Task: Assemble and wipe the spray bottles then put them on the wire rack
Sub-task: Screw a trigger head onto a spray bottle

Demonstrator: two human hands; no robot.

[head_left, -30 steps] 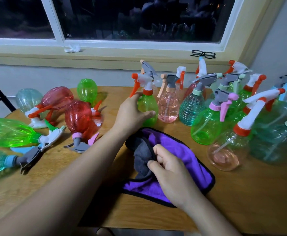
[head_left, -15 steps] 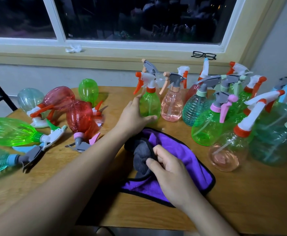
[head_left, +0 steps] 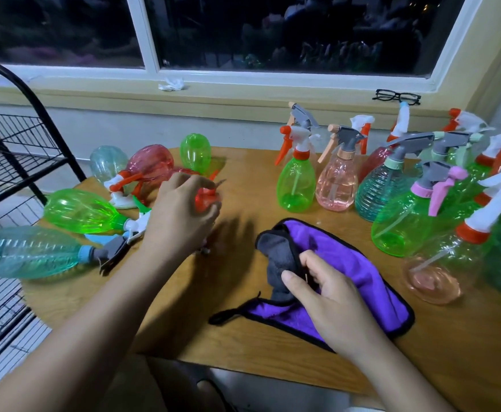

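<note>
My left hand [head_left: 181,212] curls over a red spray bottle [head_left: 206,197] lying among the bottles at the table's left, and mostly hides it. My right hand [head_left: 326,289] pinches the grey folded part of a purple cloth [head_left: 353,263] spread on the table. A small green bottle with an orange-and-white trigger [head_left: 296,182] stands upright by itself in front of the row, next to a pink bottle [head_left: 337,181]. Several more upright bottles crowd the right side. A black wire rack [head_left: 20,162] stands at the left.
Several bottles lie on their sides at the left: a green one [head_left: 82,211], a teal one [head_left: 32,252], a pink-red one [head_left: 149,163]. Black glasses [head_left: 396,96] and a crumpled tissue [head_left: 172,84] rest on the windowsill. The wooden table [head_left: 243,337] has its front edge near me.
My left hand has let go of the small green bottle, left it standing, and moved left onto the red bottle. The view has swung left, showing the rack. My right hand stays on the cloth.
</note>
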